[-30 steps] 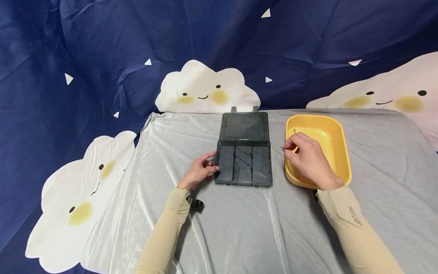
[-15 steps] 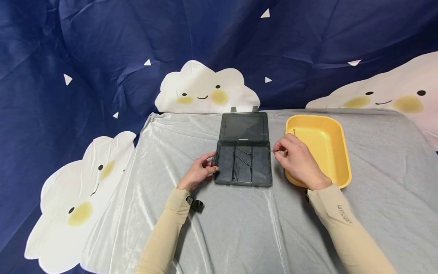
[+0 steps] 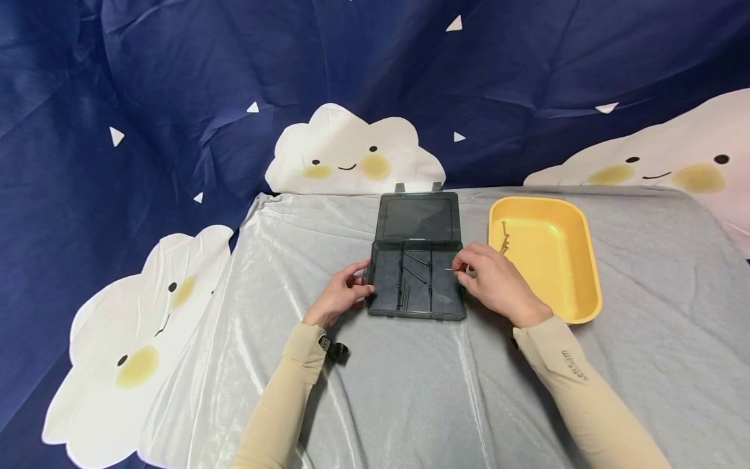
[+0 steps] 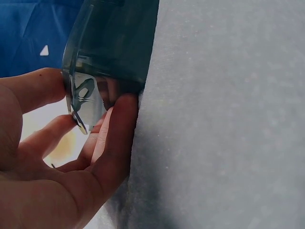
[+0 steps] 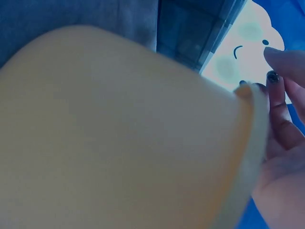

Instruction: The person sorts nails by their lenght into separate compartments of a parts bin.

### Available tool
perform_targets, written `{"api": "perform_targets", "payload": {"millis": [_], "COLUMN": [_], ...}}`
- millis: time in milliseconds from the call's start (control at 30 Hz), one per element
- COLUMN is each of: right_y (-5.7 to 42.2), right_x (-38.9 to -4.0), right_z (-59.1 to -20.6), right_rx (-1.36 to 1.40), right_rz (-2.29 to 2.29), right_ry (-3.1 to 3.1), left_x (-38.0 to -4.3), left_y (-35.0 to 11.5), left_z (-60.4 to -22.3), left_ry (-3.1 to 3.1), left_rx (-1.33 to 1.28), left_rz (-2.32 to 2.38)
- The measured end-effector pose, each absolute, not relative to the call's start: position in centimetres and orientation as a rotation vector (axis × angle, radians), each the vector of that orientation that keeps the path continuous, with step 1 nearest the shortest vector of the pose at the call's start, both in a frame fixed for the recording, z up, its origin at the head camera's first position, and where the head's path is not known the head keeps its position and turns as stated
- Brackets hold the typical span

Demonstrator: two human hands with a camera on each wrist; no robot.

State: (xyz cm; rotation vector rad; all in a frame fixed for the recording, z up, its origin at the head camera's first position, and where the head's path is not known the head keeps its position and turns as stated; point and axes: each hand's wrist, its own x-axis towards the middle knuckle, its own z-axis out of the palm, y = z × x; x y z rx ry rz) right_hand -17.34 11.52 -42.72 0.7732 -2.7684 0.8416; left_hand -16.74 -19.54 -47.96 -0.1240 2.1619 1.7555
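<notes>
A dark, see-through plastic case lies with its lid folded back, its inside split into three compartments. Several long screws are in the middle compartment. My left hand holds the case's left side, thumb at the rim and fingers against the wall, as the left wrist view shows up close. Over the right compartment, my right hand pinches a screw between thumb and fingertips, its tip pointing left. The round screw head shows between the fingers in the right wrist view.
To the right of the case stands a yellow tub with several screws along its left side. A grey velvety cloth covers the table. Behind hangs a dark blue curtain with clouds.
My right hand has moved left with the screw, from over the tub's left edge to over the case's right compartment. The left hand has stayed at the case.
</notes>
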Motion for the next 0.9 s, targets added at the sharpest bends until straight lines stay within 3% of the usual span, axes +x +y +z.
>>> {"api": "perform_targets", "payload": {"millis": [500, 733, 900], "right_y": [11.0, 11.7, 12.2], "right_x": [-17.3, -17.3, -17.3], "right_z": [-43.3, -42.9, -42.5], "right_rx": [0.701, 0.665, 0.660], "right_rz": [0.786, 0.803, 0.784], "right_ry": [-2.838, -2.827, -2.798], "left_x": [-16.8, -16.1, -16.1], "left_y": [-19.6, -19.2, -19.2], "left_z": [-48.2, -45.3, -45.2], "left_ry": [2.182, 2.131, 2.137], "left_rx": [-0.101, -0.067, -0.068], "left_rz": [1.752, 1.724, 1.720]}}
